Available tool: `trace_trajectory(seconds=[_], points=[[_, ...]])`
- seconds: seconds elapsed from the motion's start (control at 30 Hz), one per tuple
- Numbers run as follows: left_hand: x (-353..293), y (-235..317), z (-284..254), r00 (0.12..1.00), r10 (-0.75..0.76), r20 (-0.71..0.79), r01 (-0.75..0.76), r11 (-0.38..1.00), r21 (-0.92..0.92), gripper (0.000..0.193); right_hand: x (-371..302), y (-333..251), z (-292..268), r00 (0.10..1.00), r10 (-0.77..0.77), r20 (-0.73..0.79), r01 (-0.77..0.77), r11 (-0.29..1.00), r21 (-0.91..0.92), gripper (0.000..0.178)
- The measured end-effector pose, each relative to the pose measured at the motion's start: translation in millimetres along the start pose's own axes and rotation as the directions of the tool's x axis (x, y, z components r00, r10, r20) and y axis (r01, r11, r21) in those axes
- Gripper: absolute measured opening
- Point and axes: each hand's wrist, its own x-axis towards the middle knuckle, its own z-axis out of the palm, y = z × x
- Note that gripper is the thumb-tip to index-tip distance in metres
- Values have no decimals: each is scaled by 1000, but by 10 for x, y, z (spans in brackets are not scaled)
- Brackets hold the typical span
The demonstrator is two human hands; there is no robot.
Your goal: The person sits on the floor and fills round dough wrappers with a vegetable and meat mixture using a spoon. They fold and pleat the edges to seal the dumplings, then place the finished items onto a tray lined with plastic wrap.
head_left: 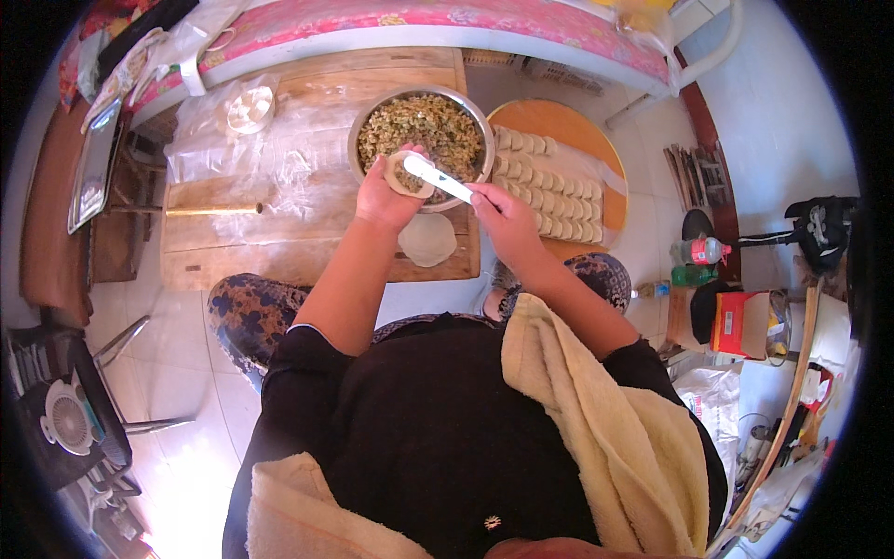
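Left hand [384, 198] curled around round pale dough wrapper [404, 180] at near side of round silver metal bowl [353, 149]; right hand [506, 216] clamped on long white spatula [440, 179], tip over wrapper.

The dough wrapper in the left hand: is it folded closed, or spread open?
Spread open: the dough wrapper shows its round rim on the left hand, with filling visible inside.
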Motion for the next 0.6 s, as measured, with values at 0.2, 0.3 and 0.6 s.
trace_trajectory(seconds=[0.2, 0.3, 0.6], points=[[-154, 229, -176, 981, 113, -157, -105, 993, 61, 47, 301, 271, 86, 870, 493, 15, -445, 771, 456, 24], [-207, 410, -248, 924, 232, -303, -207, 972, 113, 45, 435, 399, 128, 820, 573, -5, -526, 756, 389, 21], [-207, 480, -409, 924, 205, -322, -172, 977, 130, 42, 600, 581, 275, 792, 611, -1, -558, 723, 408, 18]])
